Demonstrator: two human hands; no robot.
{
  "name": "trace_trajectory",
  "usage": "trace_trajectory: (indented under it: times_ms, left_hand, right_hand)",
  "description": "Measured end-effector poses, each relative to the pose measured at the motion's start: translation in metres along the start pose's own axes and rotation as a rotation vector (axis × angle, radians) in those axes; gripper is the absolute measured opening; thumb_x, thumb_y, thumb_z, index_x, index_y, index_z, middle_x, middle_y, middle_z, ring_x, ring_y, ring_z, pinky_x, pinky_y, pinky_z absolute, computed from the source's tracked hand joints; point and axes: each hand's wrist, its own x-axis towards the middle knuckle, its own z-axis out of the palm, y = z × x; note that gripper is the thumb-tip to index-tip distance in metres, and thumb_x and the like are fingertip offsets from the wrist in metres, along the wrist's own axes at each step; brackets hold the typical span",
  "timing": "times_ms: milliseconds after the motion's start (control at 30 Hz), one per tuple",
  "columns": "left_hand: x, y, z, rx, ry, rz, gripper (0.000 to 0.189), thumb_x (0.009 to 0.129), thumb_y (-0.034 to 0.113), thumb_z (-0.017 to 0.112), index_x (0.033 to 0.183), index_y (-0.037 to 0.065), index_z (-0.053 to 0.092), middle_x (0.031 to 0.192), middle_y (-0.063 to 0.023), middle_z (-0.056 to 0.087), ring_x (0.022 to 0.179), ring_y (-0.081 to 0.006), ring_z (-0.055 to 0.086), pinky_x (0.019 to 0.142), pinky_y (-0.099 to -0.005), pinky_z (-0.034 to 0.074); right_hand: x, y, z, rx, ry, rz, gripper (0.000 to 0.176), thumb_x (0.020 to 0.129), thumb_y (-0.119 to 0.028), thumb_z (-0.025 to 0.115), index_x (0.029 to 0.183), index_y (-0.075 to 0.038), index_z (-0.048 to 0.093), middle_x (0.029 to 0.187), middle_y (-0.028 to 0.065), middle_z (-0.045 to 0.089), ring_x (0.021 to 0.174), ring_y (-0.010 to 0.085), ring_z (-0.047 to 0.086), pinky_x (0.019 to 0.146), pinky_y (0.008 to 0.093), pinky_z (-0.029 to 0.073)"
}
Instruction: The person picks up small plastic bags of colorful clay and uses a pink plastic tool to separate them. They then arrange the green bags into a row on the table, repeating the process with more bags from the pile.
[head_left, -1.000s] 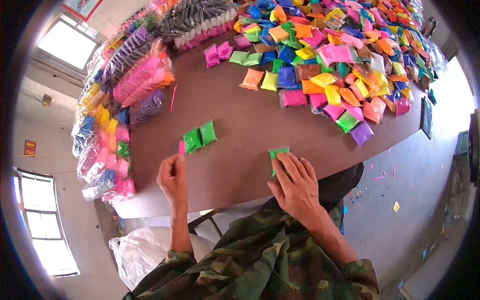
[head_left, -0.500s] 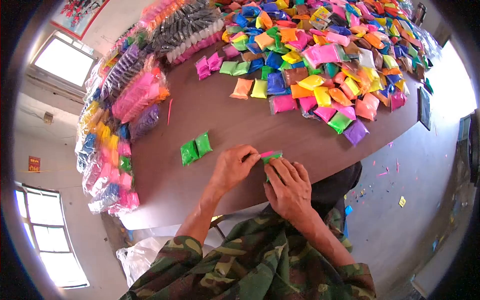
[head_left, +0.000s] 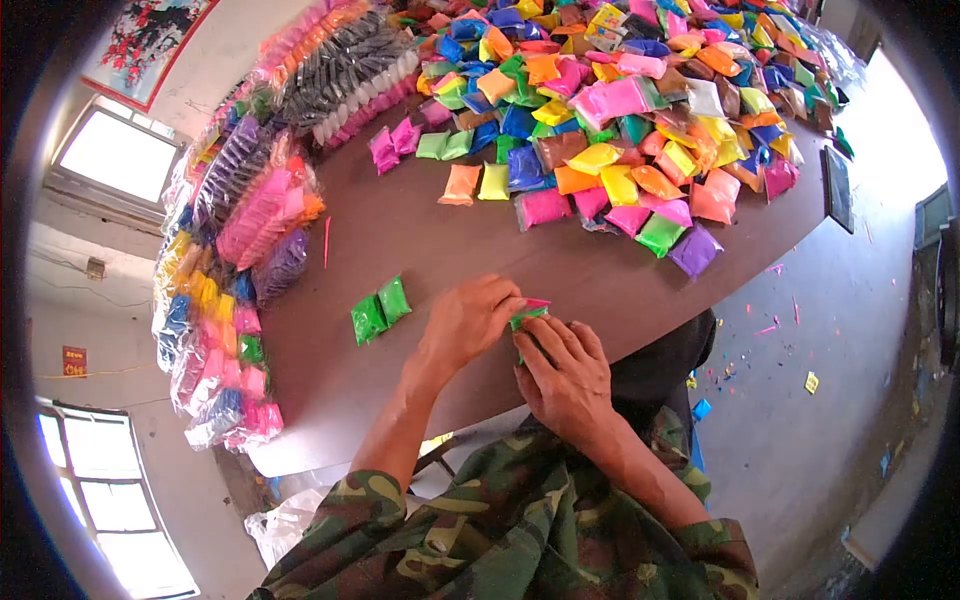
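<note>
Near the table's front edge, my right hand is closed over a small green packet, its fingers bent across the top and hiding most of it. A thin bright pink strip shows along the packet's upper edge. My left hand is closed, thumb and forefinger pinched at the left end of that strip; the exact contact is hidden. Left of my left hand, two green packets lie side by side on the brown table.
A large heap of coloured packets covers the table's far side. Bagged stacks of packets line the left edge. A thin pink stick lies near them. A dark flat device sits at the right edge. Scraps litter the floor.
The whole view has shifted slightly. My left hand has turned a little over the pink strip, and its fingertips now reach further along it. My right hand keeps hold of the green packet.
</note>
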Motion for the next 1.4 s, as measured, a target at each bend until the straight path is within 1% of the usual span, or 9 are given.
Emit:
trace_trajectory:
  times_ms: [133,333,533,600,833,933,1100,1233,1400]
  left_hand:
    - [0.007,0.004,-0.004,0.046,0.006,0.003,0.015,0.102,0.025,0.074,0.102,0.01,0.076,0.095,-0.0116,0.072,0.088,-0.0389,0.072,0.073,-0.0492,0.056]
    - [0.004,0.017,-0.005,0.012,-0.048,0.002,0.015,0.1,0.021,0.077,0.101,0.007,0.078,0.095,-0.0159,0.074,0.087,-0.0388,0.074,0.075,-0.048,0.057]
    - [0.011,0.007,-0.001,-0.008,0.065,-0.038,0.014,0.099,0.019,0.077,0.099,0.005,0.077,0.09,-0.016,0.074,0.084,-0.0375,0.073,0.075,-0.0463,0.056]
    - [0.002,0.011,-0.012,-0.016,0.046,-0.085,0.015,0.098,0.018,0.079,0.097,0.003,0.077,0.089,-0.0157,0.074,0.081,-0.0332,0.073,0.073,-0.0441,0.056]
    - [-0.033,0.001,-0.007,-0.119,0.088,-0.273,0.016,0.099,0.016,0.081,0.1,0.001,0.079,0.083,-0.013,0.075,0.071,-0.0195,0.069,0.065,-0.0366,0.054]
    - [-0.035,0.0,-0.007,-0.045,0.155,-0.223,0.016,0.099,0.016,0.081,0.1,0.0,0.079,0.082,-0.0127,0.076,0.069,-0.0175,0.069,0.065,-0.0352,0.054]
    - [-0.055,0.021,0.005,-0.249,0.169,-0.328,0.018,0.1,0.017,0.08,0.098,-0.001,0.078,0.082,-0.0124,0.077,0.072,-0.0129,0.069,0.065,-0.0337,0.054]
    - [-0.058,0.015,0.015,-0.212,0.282,-0.379,0.015,0.1,0.013,0.08,0.095,-0.001,0.076,0.075,-0.0117,0.072,0.066,-0.0125,0.064,0.062,-0.0325,0.053]
    - [-0.068,0.019,0.01,-0.299,0.293,-0.344,0.016,0.1,0.014,0.081,0.096,-0.001,0.077,0.077,-0.0106,0.074,0.07,-0.0115,0.067,0.064,-0.0324,0.054]
  right_hand:
    - [0.0,0.001,-0.001,0.003,0.008,0.001,0.046,0.086,-0.014,0.083,0.13,-0.006,0.072,0.141,0.0105,0.067,0.136,0.0299,0.063,0.113,0.0513,0.047]
    - [-0.004,0.001,0.003,0.015,0.003,0.007,0.048,0.087,-0.015,0.082,0.133,-0.006,0.07,0.142,0.0114,0.066,0.137,0.0306,0.061,0.115,0.0519,0.046]
    - [-0.004,0.003,0.003,0.02,-0.005,0.007,0.049,0.089,-0.018,0.081,0.136,-0.007,0.069,0.144,0.0116,0.065,0.139,0.0304,0.06,0.117,0.0522,0.044]
    - [-0.003,0.0,0.001,0.026,0.021,0.021,0.048,0.086,-0.014,0.083,0.132,-0.007,0.071,0.141,0.0099,0.067,0.136,0.0296,0.062,0.114,0.051,0.046]
    - [-0.002,0.001,0.001,0.018,-0.016,0.024,0.047,0.089,-0.017,0.081,0.134,-0.008,0.07,0.143,0.0095,0.066,0.137,0.0295,0.061,0.116,0.0508,0.044]
    - [-0.002,0.001,-0.002,0.035,-0.048,0.017,0.046,0.093,-0.018,0.078,0.137,-0.008,0.068,0.147,0.0115,0.064,0.139,0.031,0.06,0.118,0.0514,0.043]
    - [-0.004,0.0,-0.004,0.127,0.023,0.082,0.041,0.095,-0.013,0.074,0.136,-0.007,0.068,0.144,0.0141,0.067,0.136,0.0335,0.063,0.117,0.0517,0.044]
    - [-0.01,0.014,0.003,0.146,0.031,0.06,0.038,0.096,-0.014,0.075,0.133,-0.007,0.069,0.141,0.0137,0.07,0.131,0.0338,0.067,0.116,0.0499,0.046]
    - [-0.006,0.013,0.001,0.087,0.044,0.018,0.036,0.093,-0.015,0.08,0.128,-0.007,0.072,0.137,0.0102,0.071,0.125,0.0305,0.069,0.109,0.0473,0.049]
